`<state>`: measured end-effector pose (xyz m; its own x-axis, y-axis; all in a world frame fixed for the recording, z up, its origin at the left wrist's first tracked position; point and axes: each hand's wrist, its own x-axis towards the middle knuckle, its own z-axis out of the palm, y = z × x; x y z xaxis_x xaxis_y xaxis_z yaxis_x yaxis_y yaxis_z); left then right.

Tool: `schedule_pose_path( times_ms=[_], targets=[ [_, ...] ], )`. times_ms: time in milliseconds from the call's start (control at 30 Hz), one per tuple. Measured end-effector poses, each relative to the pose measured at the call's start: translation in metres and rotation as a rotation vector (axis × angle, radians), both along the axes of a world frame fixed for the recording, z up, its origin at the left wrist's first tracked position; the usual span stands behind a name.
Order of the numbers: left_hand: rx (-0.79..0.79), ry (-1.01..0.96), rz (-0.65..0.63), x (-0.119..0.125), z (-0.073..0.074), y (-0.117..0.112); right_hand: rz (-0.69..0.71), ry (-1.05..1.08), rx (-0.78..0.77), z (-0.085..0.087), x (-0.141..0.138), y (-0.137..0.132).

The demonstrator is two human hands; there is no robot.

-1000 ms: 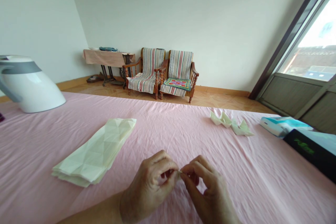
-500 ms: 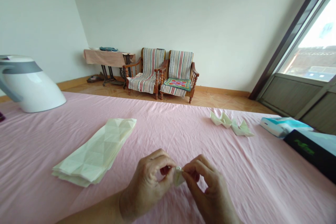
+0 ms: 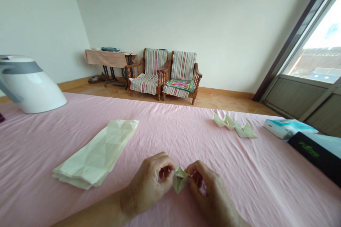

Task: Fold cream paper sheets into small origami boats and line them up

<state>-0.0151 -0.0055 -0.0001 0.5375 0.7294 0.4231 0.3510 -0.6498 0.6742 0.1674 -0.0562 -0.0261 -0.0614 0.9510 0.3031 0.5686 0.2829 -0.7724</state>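
Note:
A small folded paper piece (image 3: 179,181), pale green, is held between my two hands above the pink cloth. My left hand (image 3: 151,182) pinches its left corner between thumb and forefinger. On the opposite side, my right hand (image 3: 209,188) grips the right corner with thumb and fingers. The paper's top rises to a point, and a fold opening shows in its middle. Two folded paper boats (image 3: 246,130) rest on the cloth at the upper right, touching each other. To the left lies a stack of creased pale green paper sheets (image 3: 97,154).
A white and grey jug (image 3: 39,88) stands at the table's left. A blue and white tissue pack (image 3: 287,127) and a black box (image 3: 311,150) lie at the right edge. Past the pink tablecloth (image 3: 170,131) are two wooden armchairs (image 3: 179,74) and a cloth-covered sewing table (image 3: 106,57).
The folded paper is spread wider and more of it shows, with its point upward. My hands have drawn slightly apart around it.

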Motion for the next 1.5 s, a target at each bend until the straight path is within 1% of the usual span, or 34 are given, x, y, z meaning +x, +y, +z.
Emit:
schedule_pose_path(
  times_ms=[133,333,500,633,733,800,900,1000,1233,1500],
  targets=[
    [-0.029,0.038,-0.037,0.000,0.002,-0.003,-0.023,0.000,0.013,-0.002,-0.001,0.000],
    [-0.036,0.050,-0.063,-0.001,0.002,-0.003,0.050,-0.080,0.056,0.004,0.001,-0.001],
    [-0.030,0.044,-0.014,-0.002,0.000,-0.001,0.026,-0.104,0.070,0.000,0.005,-0.002],
    [-0.006,-0.003,0.058,-0.002,-0.003,0.003,-0.042,-0.063,0.136,-0.002,0.007,-0.002],
    [-0.004,-0.072,0.115,-0.004,-0.004,0.007,-0.107,-0.041,0.216,0.002,0.008,-0.001],
    [-0.006,-0.122,0.130,-0.004,-0.004,0.008,-0.138,-0.029,0.263,0.007,0.009,-0.001],
    [-0.025,-0.184,0.129,-0.005,-0.002,0.009,-0.136,0.004,0.313,0.012,0.010,-0.001],
    [-0.053,-0.227,0.138,-0.006,0.001,0.009,-0.119,0.038,0.335,0.014,0.012,-0.001],
    [-0.162,-0.318,0.170,-0.006,0.002,0.010,-0.110,0.133,0.327,0.016,0.014,0.000],
    [-0.258,-0.331,0.202,-0.006,-0.002,0.011,-0.110,0.241,0.222,0.014,0.016,0.001]
  ],
)
